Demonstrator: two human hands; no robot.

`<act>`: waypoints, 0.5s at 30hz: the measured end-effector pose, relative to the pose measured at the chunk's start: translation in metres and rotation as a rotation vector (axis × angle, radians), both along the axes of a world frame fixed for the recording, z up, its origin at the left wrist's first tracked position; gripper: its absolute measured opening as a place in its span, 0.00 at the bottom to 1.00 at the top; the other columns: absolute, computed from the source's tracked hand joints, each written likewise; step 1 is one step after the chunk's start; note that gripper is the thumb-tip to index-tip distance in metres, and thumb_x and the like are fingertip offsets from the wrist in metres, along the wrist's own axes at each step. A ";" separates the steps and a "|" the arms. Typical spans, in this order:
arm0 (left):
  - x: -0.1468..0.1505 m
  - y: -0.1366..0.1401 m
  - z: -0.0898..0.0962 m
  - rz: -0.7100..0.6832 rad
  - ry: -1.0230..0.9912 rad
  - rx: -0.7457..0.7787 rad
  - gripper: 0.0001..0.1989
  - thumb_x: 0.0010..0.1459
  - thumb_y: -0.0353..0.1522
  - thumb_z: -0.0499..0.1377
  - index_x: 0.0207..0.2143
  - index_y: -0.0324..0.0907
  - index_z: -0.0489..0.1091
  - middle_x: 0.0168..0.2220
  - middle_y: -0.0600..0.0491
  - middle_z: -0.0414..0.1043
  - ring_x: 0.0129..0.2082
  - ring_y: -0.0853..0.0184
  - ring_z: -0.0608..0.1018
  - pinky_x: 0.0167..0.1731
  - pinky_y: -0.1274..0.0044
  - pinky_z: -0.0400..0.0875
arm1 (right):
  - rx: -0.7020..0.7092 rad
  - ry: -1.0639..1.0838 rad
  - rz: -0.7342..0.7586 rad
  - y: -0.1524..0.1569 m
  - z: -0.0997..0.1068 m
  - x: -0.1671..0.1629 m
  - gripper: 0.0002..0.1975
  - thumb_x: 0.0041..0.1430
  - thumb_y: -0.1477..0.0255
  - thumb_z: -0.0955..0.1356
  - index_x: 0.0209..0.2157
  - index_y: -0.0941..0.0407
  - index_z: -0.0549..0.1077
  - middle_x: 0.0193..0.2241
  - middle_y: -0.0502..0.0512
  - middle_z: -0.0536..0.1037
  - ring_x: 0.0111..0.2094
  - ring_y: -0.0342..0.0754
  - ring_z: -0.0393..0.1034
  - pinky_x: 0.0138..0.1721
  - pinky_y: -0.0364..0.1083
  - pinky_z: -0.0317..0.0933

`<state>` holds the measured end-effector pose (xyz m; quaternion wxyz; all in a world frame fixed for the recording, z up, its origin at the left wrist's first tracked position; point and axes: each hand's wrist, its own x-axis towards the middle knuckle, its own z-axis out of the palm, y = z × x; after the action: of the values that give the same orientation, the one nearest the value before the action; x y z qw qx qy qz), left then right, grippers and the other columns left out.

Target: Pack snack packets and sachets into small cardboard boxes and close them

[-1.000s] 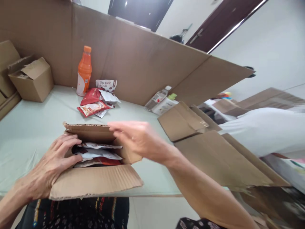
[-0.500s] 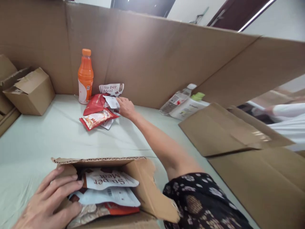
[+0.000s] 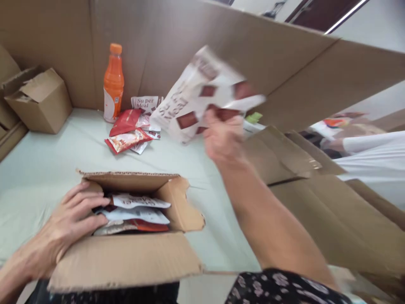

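Observation:
My right hand point(image 3: 224, 135) is closed on the end of a white-and-brown Super Meal pouch point(image 3: 193, 99), lifted above the table and slightly blurred. Near me stands an open cardboard box point(image 3: 126, 259) with its flaps spread. My left hand point(image 3: 79, 211) lies over the box's left side, its fingers stretched apart over the flap and the pouch edges. Inside the box, pale Super Meal pouches point(image 3: 139, 214) and a red-and-white packet point(image 3: 152, 226) stand in a row. At the back, red snack packets point(image 3: 128, 140) lie heaped with another Super Meal pouch point(image 3: 144, 102) leaning behind them.
An orange drink bottle point(image 3: 114, 84) stands by the tall cardboard wall point(image 3: 126, 25). A small carton point(image 3: 47, 103) sits at the left. Cardboard flaps point(image 3: 329, 215) fill the right, beside a green-capped container point(image 3: 254, 120). A person's white sleeve point(image 3: 376, 145) shows beyond.
My right hand has pulled a Super Meal pouch off the heap and carried it up and to the right. My left hand stays on the box; the view has tilted downward.

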<state>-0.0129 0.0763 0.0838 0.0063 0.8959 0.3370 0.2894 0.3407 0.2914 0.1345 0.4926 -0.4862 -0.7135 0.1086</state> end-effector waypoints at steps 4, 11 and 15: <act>-0.001 0.000 0.010 -0.051 -0.032 -0.092 0.17 0.73 0.39 0.45 0.50 0.48 0.73 0.55 0.47 0.77 0.61 0.57 0.73 0.69 0.58 0.57 | 0.210 0.154 0.130 -0.110 0.044 -0.005 0.20 0.71 0.61 0.60 0.61 0.40 0.70 0.47 0.55 0.81 0.55 0.58 0.77 0.51 0.61 0.73; -0.002 -0.003 0.016 -0.086 -0.040 -0.168 0.17 0.69 0.46 0.52 0.50 0.49 0.74 0.56 0.46 0.77 0.59 0.52 0.74 0.67 0.56 0.59 | -0.043 -0.517 0.491 -0.178 0.049 -0.031 0.14 0.70 0.72 0.63 0.49 0.47 0.79 0.44 0.54 0.84 0.44 0.54 0.80 0.44 0.51 0.73; -0.001 -0.006 0.011 -0.025 -0.041 -0.109 0.14 0.72 0.37 0.50 0.48 0.50 0.75 0.54 0.48 0.77 0.62 0.54 0.71 0.66 0.57 0.61 | -0.375 -1.105 0.469 -0.169 0.047 -0.075 0.13 0.65 0.82 0.64 0.41 0.56 0.78 0.39 0.58 0.85 0.35 0.50 0.79 0.32 0.45 0.63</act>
<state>-0.0143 0.0699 0.0947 0.0657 0.8923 0.3406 0.2888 0.2658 0.1226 0.1815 -0.0793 -0.3792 -0.9193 0.0699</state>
